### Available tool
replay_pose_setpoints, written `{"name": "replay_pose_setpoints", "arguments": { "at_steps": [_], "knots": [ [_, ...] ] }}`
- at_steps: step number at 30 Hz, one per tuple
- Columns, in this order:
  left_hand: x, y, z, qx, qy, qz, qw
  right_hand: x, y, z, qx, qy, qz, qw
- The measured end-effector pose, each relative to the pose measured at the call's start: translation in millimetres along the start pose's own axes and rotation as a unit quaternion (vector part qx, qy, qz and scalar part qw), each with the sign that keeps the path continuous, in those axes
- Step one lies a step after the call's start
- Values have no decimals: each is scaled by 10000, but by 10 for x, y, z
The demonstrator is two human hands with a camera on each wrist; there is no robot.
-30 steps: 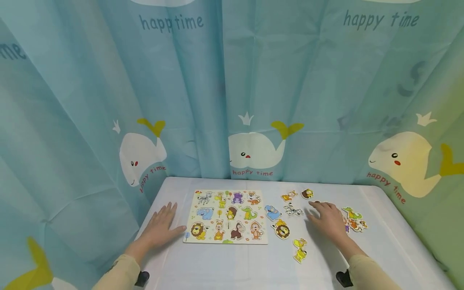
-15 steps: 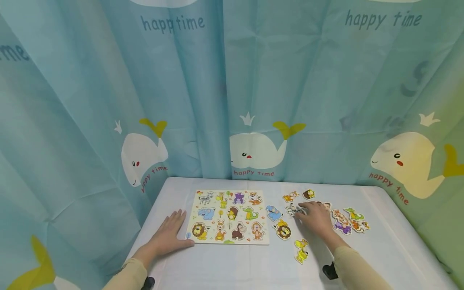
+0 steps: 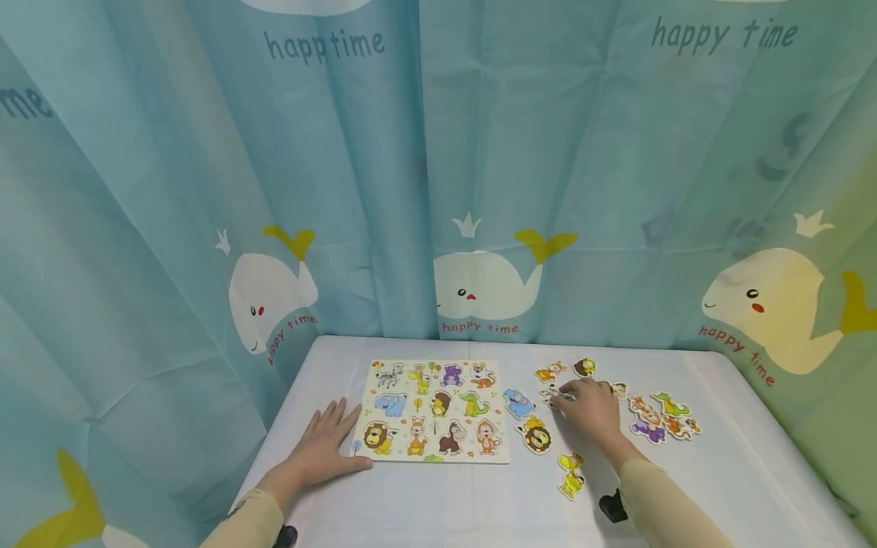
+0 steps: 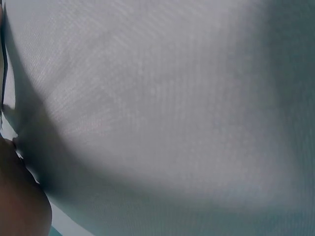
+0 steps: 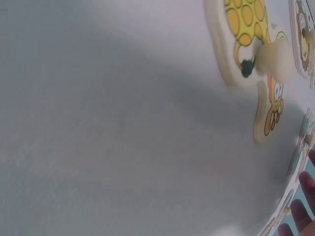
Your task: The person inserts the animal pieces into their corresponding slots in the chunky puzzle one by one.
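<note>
My right hand (image 3: 591, 415) bends over the zebra puzzle piece (image 3: 546, 394), thumb and fingertips pinching it and hiding part of it. In the right wrist view, fingers (image 5: 306, 187) show at the right edge. Flat on the table, my left hand (image 3: 318, 450) has its fingers spread, thumb at the lower left corner of the animal puzzle board (image 3: 505, 449). Only a blurred bit of that hand shows in the left wrist view. The elephant piece (image 3: 518, 404) and lion piece (image 3: 537, 437) lie between the board and my right hand.
Near the front lies the giraffe piece (image 3: 570, 483), with a knob (image 5: 276, 60) seen close up. Kangaroo (image 3: 550, 371) and hedgehog (image 3: 585, 367) pieces lie behind my right hand. Crocodile (image 3: 669, 403), tiger (image 3: 681, 428) and hippo (image 3: 647, 431) pieces cluster right. A curtain (image 3: 384, 228) hangs behind the table.
My right hand has moved left from beside the right-hand cluster to the zebra piece, and its fingers have come together there. My left hand has slid slightly right against the board.
</note>
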State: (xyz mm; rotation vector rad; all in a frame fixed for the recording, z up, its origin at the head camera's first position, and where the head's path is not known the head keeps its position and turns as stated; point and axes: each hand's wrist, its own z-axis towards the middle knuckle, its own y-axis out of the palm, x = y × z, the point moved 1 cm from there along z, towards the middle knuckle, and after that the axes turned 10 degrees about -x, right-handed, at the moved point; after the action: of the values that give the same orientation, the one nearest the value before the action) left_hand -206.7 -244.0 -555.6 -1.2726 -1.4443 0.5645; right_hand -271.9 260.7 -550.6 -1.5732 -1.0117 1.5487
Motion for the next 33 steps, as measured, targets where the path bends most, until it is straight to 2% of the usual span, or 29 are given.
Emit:
{"name": "replay_pose_setpoints", "arguments": {
  "at_steps": [10,19,25,33],
  "knots": [
    [-11,31,5,-3,-1,-55,10000,-50,20,42,-51,203,-5,9998],
    [-37,57,50,32,81,-62,9999,-20,18,56,80,266,-64,9996],
    [-41,41,62,-89,-1,55,9999,-16,35,42,183,270,-10,9995],
    [-51,50,62,-52,-23,112,9999,-17,63,57,306,136,-34,9994]
  ]
}}
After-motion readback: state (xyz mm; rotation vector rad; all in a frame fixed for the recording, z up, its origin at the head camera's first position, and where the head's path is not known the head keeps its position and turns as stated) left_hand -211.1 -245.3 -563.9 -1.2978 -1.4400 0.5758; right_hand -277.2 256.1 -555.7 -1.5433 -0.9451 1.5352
